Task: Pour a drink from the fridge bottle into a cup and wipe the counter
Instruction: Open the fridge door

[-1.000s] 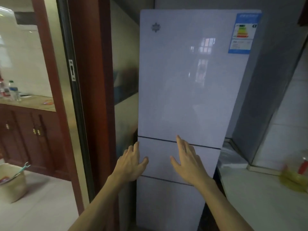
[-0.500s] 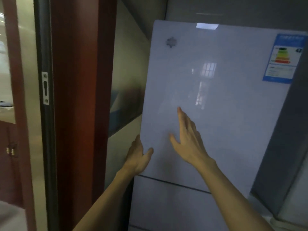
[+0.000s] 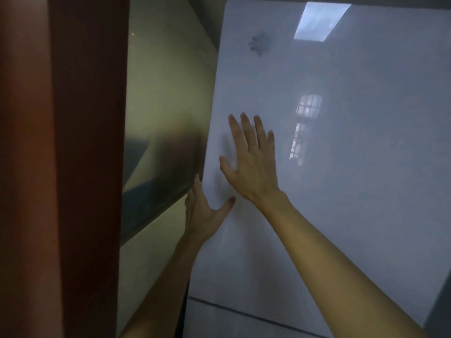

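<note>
A tall white glossy fridge fills the right of the head view; its upper door (image 3: 341, 167) is closed, with a dark seam to a lower drawer near the bottom. My left hand (image 3: 202, 211) is at the door's left edge, fingers curled around the edge and thumb lying on the front. My right hand (image 3: 251, 162) lies flat on the door front with fingers spread, just above and right of the left hand. No bottle, cup or cloth is in view.
A dark red wooden door frame (image 3: 85, 167) stands close on the left. Between it and the fridge is a pale wall (image 3: 161, 118). The fridge's grey side (image 3: 439, 301) shows at the lower right.
Both hands have risen from the lower drawer to the upper door. The left hand has gone to the door's left edge. The view has moved closer and upward.
</note>
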